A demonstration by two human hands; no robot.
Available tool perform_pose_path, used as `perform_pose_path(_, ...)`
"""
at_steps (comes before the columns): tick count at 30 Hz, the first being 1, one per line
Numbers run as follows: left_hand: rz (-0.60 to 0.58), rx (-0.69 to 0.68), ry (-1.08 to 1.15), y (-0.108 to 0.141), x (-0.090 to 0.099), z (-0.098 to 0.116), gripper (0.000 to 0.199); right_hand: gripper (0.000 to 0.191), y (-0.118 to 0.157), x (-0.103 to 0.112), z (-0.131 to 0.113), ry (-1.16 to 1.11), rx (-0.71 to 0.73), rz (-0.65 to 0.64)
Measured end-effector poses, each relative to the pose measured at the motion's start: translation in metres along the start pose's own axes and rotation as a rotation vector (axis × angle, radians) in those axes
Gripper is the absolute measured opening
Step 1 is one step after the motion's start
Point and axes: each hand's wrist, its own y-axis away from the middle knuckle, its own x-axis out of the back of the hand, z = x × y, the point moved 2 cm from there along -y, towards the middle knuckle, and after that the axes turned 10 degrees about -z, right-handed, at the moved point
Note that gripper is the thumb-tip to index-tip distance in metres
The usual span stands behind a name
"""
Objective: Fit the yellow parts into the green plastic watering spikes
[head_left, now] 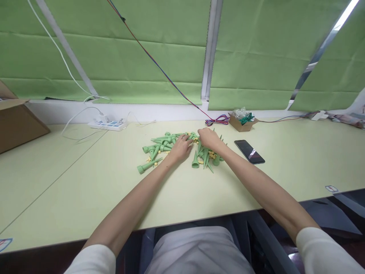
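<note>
- Left hand (180, 147): arm extended forward from the near edge, palm down, fingers reaching right over the pile of green spikes (148, 166); fingertips beside small yellow pieces (211, 155); whether it grips one cannot be told.
- Right hand (210, 138): arm slanting in from the near right, fingers curled narrowly above the far right part of the pile; anything held is hidden.
- Green spikes and yellow pieces: scattered on the middle of the worktop (85, 190), to the left of, between and beneath the hands.
- Small carton (241, 126), far right: open, containing crumpled clear plastic (238, 113) and shiny dark-green material (247, 118).
- Large carton (24, 123), far left: flap raised; contents indistinct.
- Count: two hands, two cartons, one phone (249, 151) right of the pile, one power strip (111, 124) far left; spikes and yellow pieces numerous, overlapping, not reliably countable.
</note>
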Motion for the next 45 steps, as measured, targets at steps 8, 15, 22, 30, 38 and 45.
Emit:
perform_pose_path(8, -0.269, 0.081, -0.071, -0.045, -0.005, 0.008, 0.04, 0.029, 0.003, 0.002, -0.004, -0.014, 0.0, -0.003)
perform_pose_path(15, -0.277, 0.1, -0.102, -0.05, -0.012, 0.013, 0.041, 0.029, 0.005, 0.002, -0.003, -0.014, -0.009, -0.006)
perform_pose_path(22, -0.227, 0.099, -0.124, -0.032, -0.005, 0.008, 0.035, 0.028, 0.002, -0.002, -0.001, -0.013, -0.015, 0.0)
perform_pose_path(30, -0.167, 0.043, -0.108, -0.002, 0.003, -0.001, 0.027, 0.027, 0.001, -0.004, -0.003, -0.002, -0.012, -0.007)
perform_pose_path(38, -0.166, 0.026, -0.07, 0.017, 0.013, -0.004, 0.03, 0.026, 0.001, -0.007, -0.007, 0.009, 0.008, -0.012)
perform_pose_path(45, 0.025, -0.019, 0.046, 0.041, 0.025, -0.004, 0.031, 0.027, 0.01, -0.006, -0.025, 0.005, 0.065, 0.063)
